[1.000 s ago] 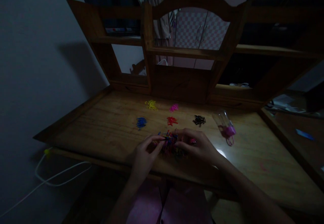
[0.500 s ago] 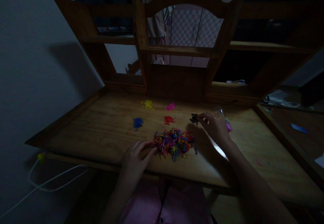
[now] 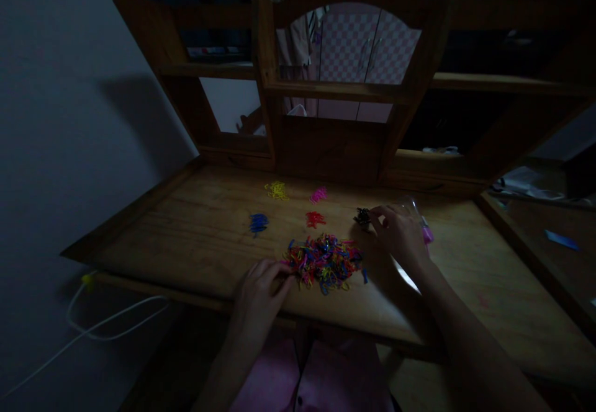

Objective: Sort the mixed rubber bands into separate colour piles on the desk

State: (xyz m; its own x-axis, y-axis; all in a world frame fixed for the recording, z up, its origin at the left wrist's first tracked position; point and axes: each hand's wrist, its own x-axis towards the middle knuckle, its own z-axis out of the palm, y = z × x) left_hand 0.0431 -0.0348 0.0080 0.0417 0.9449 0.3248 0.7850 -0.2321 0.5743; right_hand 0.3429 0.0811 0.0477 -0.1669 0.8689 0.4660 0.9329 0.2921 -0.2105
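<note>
Dim light leaves my room shadowy, with a pale glare on the wooden surface (image 3: 186,226). Along its far edge stands a wooden hutch (image 3: 338,92) with an arched top; through it I see a checkered cabinet (image 3: 349,46). A plain wall (image 3: 56,126) rises beyond the left edge.

single-colour piles: five. yellow pile (image 3: 277,190), quantity one, and pink pile (image 3: 318,195), quantity one, toward the far edge of the desk (image 3: 186,213). blue pile (image 3: 258,223), red pile (image 3: 315,219) and black pile (image 3: 362,216), quantity one each, farther in from that edge. mixed-colour pile (image 3: 326,263): quantity one, near the middle of the near edge. pieces per pile: too small and overlapped to count. bottle (image 3: 413,205): quantity one, partly hidden, toward the far right corner.
</note>
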